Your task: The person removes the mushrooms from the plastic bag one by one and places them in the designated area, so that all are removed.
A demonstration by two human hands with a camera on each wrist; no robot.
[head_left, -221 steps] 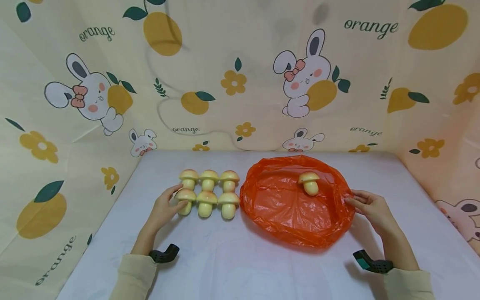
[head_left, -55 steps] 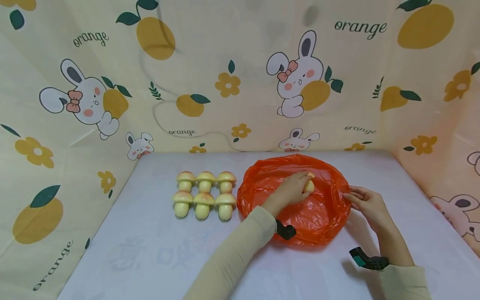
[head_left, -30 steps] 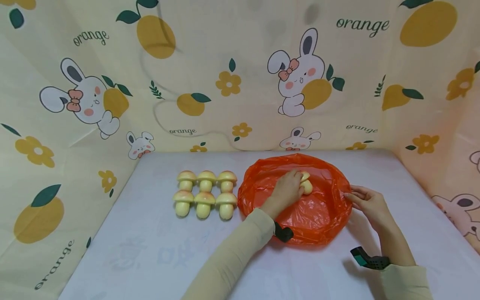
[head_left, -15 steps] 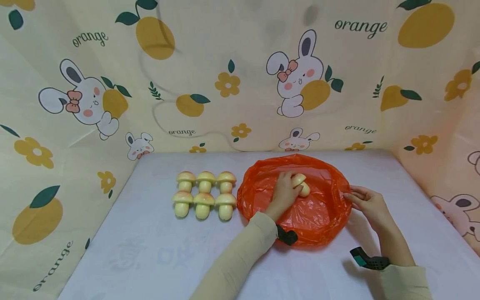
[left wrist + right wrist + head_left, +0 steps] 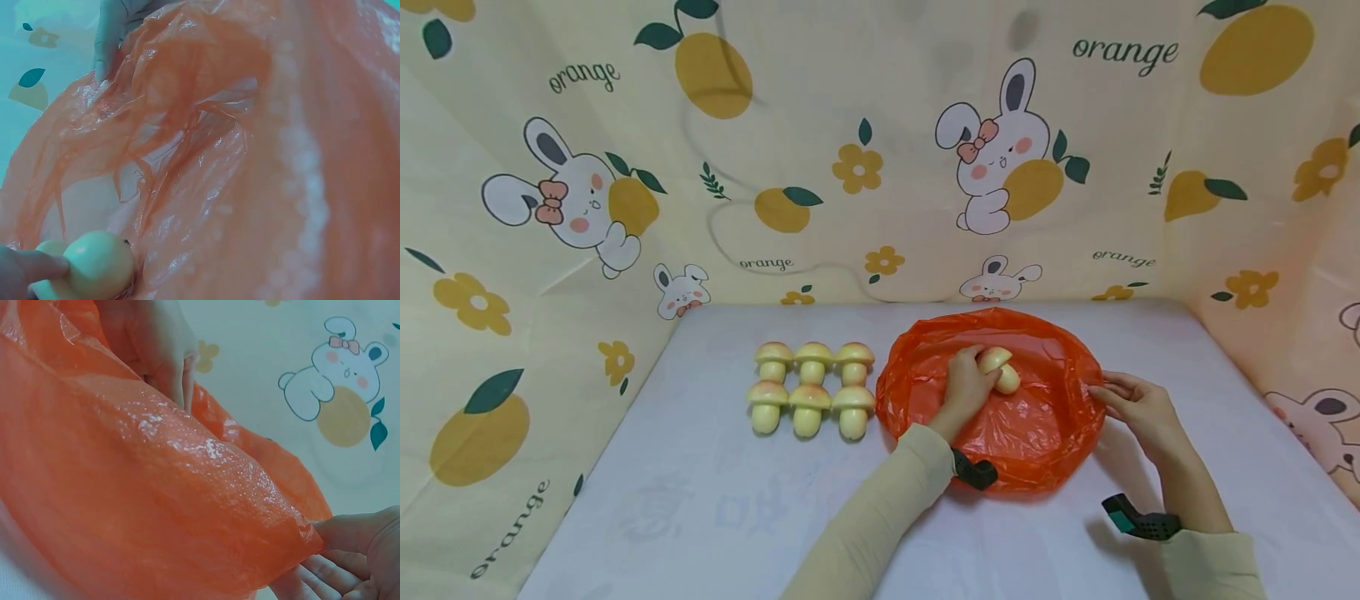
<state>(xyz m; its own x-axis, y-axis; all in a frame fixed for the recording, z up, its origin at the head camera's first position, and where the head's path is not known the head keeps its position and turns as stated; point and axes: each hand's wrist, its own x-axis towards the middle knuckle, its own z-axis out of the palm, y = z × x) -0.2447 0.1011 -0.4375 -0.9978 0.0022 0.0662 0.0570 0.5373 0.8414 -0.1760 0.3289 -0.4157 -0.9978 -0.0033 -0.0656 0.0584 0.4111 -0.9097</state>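
Note:
An orange-red plastic bag (image 5: 917,333) lies spread on the table with its mouth facing up. Inside it, toward the back, is a toy mushroom (image 5: 1006,379) with a pale yellow stem and a reddish cap. My left hand (image 5: 967,387) reaches into the bag and grips this mushroom by its cap side; in the left wrist view a thumb presses the pale mushroom (image 5: 103,265). At the bag's right rim, my right hand (image 5: 1138,412) pinches the plastic between thumb and fingers, as the right wrist view also shows at close range.
Left of the bag stand several like mushrooms (image 5: 808,408) in two rows, the nearest touching or almost touching the bag's rim. The white table (image 5: 715,533) ends at a printed cloth backdrop (image 5: 880,225). Black wrist cameras (image 5: 1138,521) sit on both wrists.
My left hand has gone from the rows of mushrooms into the bag, taken hold of the mushroom there and shifted it slightly left, tilting it. The right hand stays on the rim.

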